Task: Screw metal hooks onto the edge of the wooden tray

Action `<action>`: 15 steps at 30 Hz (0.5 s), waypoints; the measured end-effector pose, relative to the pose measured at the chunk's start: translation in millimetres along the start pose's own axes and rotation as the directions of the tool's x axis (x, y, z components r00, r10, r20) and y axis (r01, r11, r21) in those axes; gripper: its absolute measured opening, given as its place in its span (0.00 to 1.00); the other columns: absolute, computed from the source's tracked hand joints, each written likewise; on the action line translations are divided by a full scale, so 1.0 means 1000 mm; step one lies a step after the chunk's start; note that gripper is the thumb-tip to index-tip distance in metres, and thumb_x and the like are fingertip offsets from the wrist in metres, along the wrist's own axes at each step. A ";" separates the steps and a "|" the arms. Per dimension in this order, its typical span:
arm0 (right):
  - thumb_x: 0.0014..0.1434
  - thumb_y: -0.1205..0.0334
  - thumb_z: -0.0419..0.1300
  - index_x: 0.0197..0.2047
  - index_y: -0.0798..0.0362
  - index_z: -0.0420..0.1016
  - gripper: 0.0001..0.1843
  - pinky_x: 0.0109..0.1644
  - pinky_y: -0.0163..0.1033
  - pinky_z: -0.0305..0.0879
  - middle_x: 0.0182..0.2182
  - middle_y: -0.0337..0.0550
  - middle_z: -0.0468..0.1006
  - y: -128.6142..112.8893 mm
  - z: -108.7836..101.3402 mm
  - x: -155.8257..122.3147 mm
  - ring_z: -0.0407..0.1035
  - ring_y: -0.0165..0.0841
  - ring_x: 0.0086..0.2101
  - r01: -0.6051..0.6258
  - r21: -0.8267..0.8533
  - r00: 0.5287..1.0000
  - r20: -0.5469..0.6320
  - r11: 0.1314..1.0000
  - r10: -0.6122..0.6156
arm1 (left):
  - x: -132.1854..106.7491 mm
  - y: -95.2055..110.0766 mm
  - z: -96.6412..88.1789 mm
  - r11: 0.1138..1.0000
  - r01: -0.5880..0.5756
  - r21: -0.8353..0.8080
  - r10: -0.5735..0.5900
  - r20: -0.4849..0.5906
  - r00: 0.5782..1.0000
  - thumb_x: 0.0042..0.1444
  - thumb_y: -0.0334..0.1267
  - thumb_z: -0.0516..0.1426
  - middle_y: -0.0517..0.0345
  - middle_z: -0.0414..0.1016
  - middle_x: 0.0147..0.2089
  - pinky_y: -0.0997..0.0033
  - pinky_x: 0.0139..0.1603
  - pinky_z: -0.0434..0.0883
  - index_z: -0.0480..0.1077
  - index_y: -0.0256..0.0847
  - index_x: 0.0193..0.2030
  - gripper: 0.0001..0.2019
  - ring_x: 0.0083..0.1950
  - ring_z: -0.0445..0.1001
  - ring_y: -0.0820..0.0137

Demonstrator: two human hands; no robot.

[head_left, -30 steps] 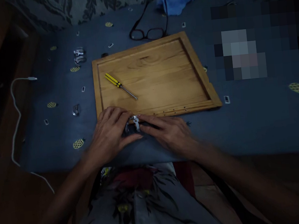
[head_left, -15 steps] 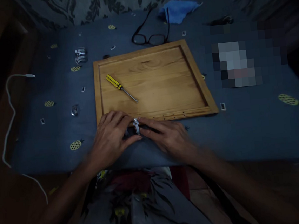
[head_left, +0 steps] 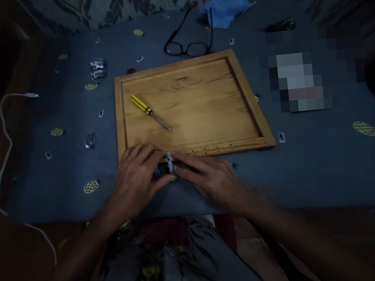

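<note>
Both of my hands meet at the front edge of a framed wooden panel [head_left: 187, 105], which lies on the cloth. Between their fingertips stands a small, shiny metal bracket-like fitting [head_left: 169, 164] against that edge. My left hand [head_left: 137, 172] is curved round its left side, fingers over the panel's frame and thumb below. My right hand [head_left: 210, 173] pinches it from the right with index finger and thumb. A second metal piece [head_left: 157, 170] shows partly under my left hand. Several dark holes run along the frame to the right. A yellow-and-black screwdriver [head_left: 151, 113] rests on the panel.
Two more metal fittings [head_left: 98, 69] lie at the back left, and another [head_left: 90, 141] is left of the panel. Eyeglasses [head_left: 187, 47] and a blue cloth [head_left: 226, 12] are behind it. A white cable [head_left: 6, 153] hangs at the left; a pixelated patch covers the right.
The view has shifted slightly, moving the near things a little down and left in the picture. Both hands keep the same hold on the metal fitting.
</note>
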State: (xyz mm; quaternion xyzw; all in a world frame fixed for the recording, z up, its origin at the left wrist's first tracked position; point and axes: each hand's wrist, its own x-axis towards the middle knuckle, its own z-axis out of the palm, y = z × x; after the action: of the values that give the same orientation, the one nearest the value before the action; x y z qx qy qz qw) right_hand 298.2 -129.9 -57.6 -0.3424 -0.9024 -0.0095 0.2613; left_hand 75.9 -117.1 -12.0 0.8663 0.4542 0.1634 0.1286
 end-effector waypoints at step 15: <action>0.70 0.72 0.54 0.50 0.52 0.80 0.14 0.40 0.38 0.78 0.59 0.48 0.80 -0.001 -0.004 0.002 0.81 0.34 0.42 -0.015 0.035 0.999 0.036 0.999 0.014 | 0.001 0.001 -0.005 1.000 -0.016 -0.013 0.016 0.016 1.000 0.59 0.42 0.68 0.51 0.78 0.51 0.54 0.52 0.71 0.72 0.37 0.53 0.19 0.52 0.75 0.56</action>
State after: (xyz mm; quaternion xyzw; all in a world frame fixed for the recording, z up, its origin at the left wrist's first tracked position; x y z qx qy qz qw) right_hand 297.8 -130.1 -52.9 -0.3445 -0.9045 0.0143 0.2510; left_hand 75.5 -116.4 -6.2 0.8703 0.4452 0.1605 0.1367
